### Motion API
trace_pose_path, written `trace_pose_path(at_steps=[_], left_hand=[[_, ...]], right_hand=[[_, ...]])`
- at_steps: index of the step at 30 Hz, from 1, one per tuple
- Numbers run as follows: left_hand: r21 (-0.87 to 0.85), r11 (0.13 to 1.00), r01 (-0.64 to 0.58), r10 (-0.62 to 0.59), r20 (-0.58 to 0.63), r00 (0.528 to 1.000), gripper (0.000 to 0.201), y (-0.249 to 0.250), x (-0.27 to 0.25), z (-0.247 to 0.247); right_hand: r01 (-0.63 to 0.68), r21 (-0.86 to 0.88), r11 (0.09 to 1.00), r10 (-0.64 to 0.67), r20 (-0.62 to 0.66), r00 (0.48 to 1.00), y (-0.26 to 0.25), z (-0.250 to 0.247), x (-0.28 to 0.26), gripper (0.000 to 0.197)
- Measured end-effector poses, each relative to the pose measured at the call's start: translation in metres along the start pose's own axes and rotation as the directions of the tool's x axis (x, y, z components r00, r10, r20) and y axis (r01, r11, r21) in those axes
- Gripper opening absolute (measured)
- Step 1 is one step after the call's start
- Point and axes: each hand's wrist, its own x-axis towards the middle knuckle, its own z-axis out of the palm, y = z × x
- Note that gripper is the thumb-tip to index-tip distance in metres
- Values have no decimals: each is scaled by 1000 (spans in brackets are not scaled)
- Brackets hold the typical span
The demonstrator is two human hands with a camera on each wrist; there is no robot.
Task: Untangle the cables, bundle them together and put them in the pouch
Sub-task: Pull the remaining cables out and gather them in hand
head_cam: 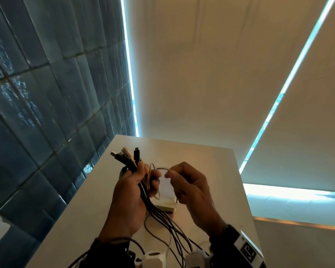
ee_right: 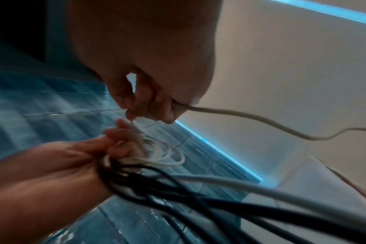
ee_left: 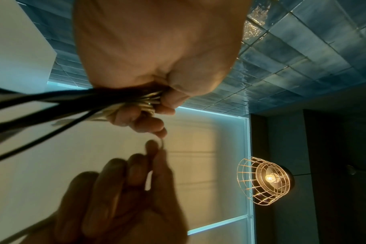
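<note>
My left hand grips a bundle of black and white cables above the white table; several plug ends stick up past my thumb. The loose lengths trail down toward my wrists. My right hand pinches a thin white cable that loops round the bundle. In the right wrist view that white cable runs out of my right hand to the right, and white loops sit at my left hand. A pale pouch lies on the table under my hands.
A dark blue tiled wall stands left of the table. Cream blinds with bright gaps hang behind it. Two white adapters lie at the table's near edge. A wire-caged lamp glows in the left wrist view.
</note>
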Motion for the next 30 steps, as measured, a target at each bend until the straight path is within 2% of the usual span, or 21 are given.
trace_pose_path(at_steps=[3, 5, 7, 10, 12, 16, 19, 23, 30], left_hand=[[-9, 1000, 29, -29, 4, 1000, 27, 1, 0, 2], [-42, 997, 58, -56, 42, 998, 25, 5, 0, -1], [-71, 996, 49, -42, 92, 995, 24, 11, 1, -6], [-125, 992, 0, 16, 129, 992, 25, 14, 1, -10], [-84, 995, -60, 70, 123, 990, 24, 11, -1, -9], [-73, 987, -140, 147, 92, 985, 21, 9, -3, -4], [-169, 977, -128, 146, 99, 984, 21, 11, -1, -4], [-158, 980, -123, 148, 156, 977, 25, 9, 0, -6], [-167, 979, -119, 146, 161, 976, 26, 14, -1, -14]], right_hand=[[48, 49, 998, -54, 136, 989, -19, 14, -9, 16], [-6, 65, 998, -7, 193, 981, -18, 16, -12, 13], [-52, 6, 999, 50, 219, 974, -11, 13, -13, 12], [-155, -24, 988, 156, 197, 968, 4, 1, -13, 20], [-193, -34, 981, 195, 180, 964, 13, -7, -12, 23], [-253, -67, 965, 261, 206, 943, 27, -14, -15, 17], [-319, -96, 943, 332, 193, 923, 39, -17, -18, 17], [-369, -171, 914, 395, 153, 906, 58, -23, -20, 20], [-412, -309, 857, 452, 70, 889, 97, -33, -28, 22]])
